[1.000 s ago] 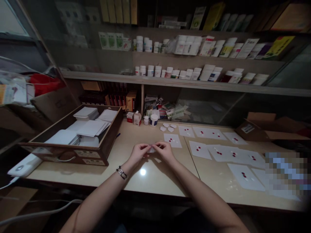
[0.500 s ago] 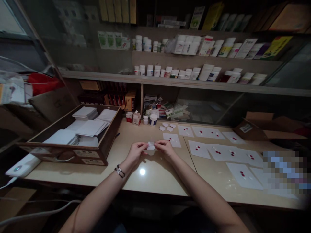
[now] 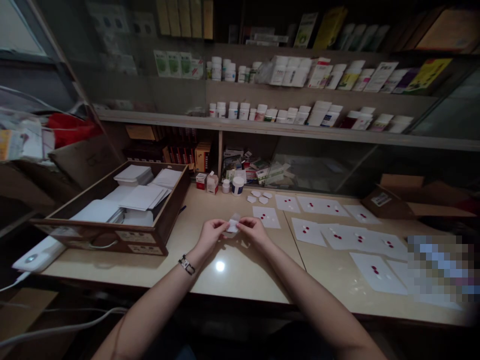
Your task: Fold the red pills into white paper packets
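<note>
Above the counter (image 3: 247, 282), left hand (image 3: 212, 235) and right hand (image 3: 255, 231) pinching a white paper scrap (image 3: 233, 226) (shelf labels (image 3: 380, 76) blurred)

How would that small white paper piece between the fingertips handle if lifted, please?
Probably light and floppy: the small white paper piece looks thin, and the left hand and right hand hold it by fingertips alone. On the tabletop it would likely slide, as that surface shows a glossy glare.

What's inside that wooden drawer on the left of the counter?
The wooden drawer holds several piles of white paper sheets, some lying loosely across others. The drawer's floor and whatever lies beneath those piles cannot be seen, because the paper covers them.
</note>
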Demonstrator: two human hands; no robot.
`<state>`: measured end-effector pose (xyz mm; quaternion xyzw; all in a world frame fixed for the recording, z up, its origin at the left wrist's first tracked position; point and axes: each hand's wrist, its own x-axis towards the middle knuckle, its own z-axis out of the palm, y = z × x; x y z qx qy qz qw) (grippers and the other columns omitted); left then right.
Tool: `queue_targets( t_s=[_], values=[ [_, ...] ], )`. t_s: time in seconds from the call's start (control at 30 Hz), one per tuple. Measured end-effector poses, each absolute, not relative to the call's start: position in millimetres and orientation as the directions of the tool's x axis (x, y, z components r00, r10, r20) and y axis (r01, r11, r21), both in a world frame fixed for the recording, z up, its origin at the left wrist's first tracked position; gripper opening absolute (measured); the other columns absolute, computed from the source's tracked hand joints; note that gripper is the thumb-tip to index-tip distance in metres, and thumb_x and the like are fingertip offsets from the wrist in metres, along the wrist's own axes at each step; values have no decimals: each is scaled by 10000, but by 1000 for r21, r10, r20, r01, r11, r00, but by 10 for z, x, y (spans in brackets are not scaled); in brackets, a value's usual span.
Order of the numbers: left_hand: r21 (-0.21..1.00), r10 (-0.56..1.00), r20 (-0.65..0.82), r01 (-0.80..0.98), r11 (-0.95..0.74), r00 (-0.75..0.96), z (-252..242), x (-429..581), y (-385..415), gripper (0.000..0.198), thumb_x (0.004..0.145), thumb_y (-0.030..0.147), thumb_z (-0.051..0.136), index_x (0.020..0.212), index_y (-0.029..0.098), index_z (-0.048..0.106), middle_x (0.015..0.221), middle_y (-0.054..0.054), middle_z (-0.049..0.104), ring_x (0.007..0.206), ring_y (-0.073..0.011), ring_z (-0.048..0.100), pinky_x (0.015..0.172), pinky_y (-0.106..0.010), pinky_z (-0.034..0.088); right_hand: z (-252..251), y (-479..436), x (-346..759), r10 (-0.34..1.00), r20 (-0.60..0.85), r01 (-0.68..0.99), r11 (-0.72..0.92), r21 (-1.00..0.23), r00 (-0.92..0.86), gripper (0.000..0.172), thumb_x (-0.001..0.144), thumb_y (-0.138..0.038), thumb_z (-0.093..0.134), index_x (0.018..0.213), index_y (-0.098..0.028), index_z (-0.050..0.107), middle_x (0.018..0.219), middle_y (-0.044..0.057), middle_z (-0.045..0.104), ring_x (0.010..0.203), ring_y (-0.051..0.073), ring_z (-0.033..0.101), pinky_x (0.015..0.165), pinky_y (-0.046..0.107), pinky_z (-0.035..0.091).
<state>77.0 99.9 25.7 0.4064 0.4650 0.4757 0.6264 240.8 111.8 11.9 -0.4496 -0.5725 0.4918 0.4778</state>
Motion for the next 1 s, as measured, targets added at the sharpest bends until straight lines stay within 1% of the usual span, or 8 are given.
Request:
queue_targets(
  t_s=[0.13,0.23,0.3,0.5,0.73,0.87,0.93,1.0],
  values=[
    [938,957,-231,-221,267,174,279,779,970,322,617,383,763,732,119,618,611,-41,655,417,-92,555,379,-179,441,116,1059,2390,938,340,300,344,-890,-67,215,769,-340,615,841,-168,723,745,65,695,617,170,578,568,276,445],
    [926,951,-239,-248,284,195,273,780,968,317,626,372,764,749,117,620,602,-44,650,462,-112,592,391,-174,445,149,982,2393,831,537,487,532,-693,-144,222,833,-252,534,918,-207,733,741,62,691,640,167,588,600,275,440],
    [919,953,-223,-281,275,204,262,779,974,315,609,357,778,734,111,626,600,-43,644,505,-116,612,417,-163,455,175,939,2406,761,615,574,603,-554,-206,237,845,-217,511,928,-212,733,698,54,671,627,159,581,592,264,423],
    [906,953,-185,-334,260,239,246,773,1003,325,568,345,795,712,97,641,620,-36,641,514,-97,600,415,-144,446,218,896,2453,656,667,702,657,-273,-354,238,867,-205,493,938,-218,719,758,59,668,656,151,569,614,259,393],
    [882,936,-215,-356,308,278,284,761,991,368,581,408,787,699,102,620,604,-36,627,490,-99,585,396,-154,434,250,884,2443,587,657,760,649,-32,-473,246,901,-217,465,870,-194,708,656,53,612,581,132,498,562,258,322],
    [896,948,-211,-341,285,238,253,759,1001,337,524,298,833,705,98,630,603,-32,630,493,-92,586,423,-156,447,293,837,2433,606,616,757,653,-24,-503,220,885,-227,483,896,-175,697,676,60,617,611,138,510,574,254,333],
    [896,942,-240,-319,309,236,234,757,1012,317,526,268,829,704,93,634,598,-34,636,466,-80,572,430,-156,445,322,818,2430,636,588,729,676,-112,-499,217,851,-231,509,947,-172,695,720,69,633,652,154,534,600,257,360],
    [904,940,-250,-292,312,231,226,754,1016,299,542,266,816,701,89,636,600,-41,644,447,-72,561,434,-156,440,342,826,2429,709,545,688,662,-296,-448,252,831,-248,519,1002,-183,691,804,77,657,713,169,564,643,264,393]
  ],
)
